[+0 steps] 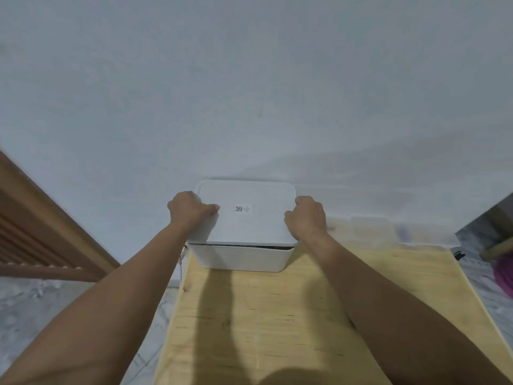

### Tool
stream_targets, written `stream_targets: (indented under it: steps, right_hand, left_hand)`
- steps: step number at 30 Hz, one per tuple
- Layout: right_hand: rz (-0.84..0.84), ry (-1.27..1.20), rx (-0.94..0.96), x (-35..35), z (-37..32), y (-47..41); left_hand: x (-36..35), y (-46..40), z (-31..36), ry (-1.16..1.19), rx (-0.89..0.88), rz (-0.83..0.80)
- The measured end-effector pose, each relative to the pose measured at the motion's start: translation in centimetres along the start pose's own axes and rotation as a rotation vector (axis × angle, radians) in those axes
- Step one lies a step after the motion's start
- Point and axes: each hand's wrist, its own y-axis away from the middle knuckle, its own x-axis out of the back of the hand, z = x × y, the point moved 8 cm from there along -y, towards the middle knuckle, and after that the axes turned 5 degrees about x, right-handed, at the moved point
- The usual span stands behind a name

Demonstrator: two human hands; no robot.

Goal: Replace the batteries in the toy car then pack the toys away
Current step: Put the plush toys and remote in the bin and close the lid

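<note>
A white storage box (244, 259) stands at the far end of the wooden table (277, 315), against the wall. Its white lid (249, 223), with a small QR label in the middle, lies on top, and a narrow dark gap shows under the lid's front edge. My left hand (190, 211) grips the lid's left edge with the thumb on top. My right hand (306, 218) grips the lid's right edge the same way. The toy car and other toys are hidden from view.
Clear plastic containers (399, 229) sit at the table's far right by the wall. A wooden slatted frame (41, 232) stands at the left. On the floor to the right lie a purple object (503, 276) and a wooden piece (497, 248).
</note>
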Motion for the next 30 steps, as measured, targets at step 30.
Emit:
stream_targets:
  steps: [30]
  right_hand:
    - [0.075, 0.393, 0.386, -7.4, -3.3, -0.6]
  left_hand:
    - [-7.1, -2.2, -0.7, -0.593, -0.478, -0.059]
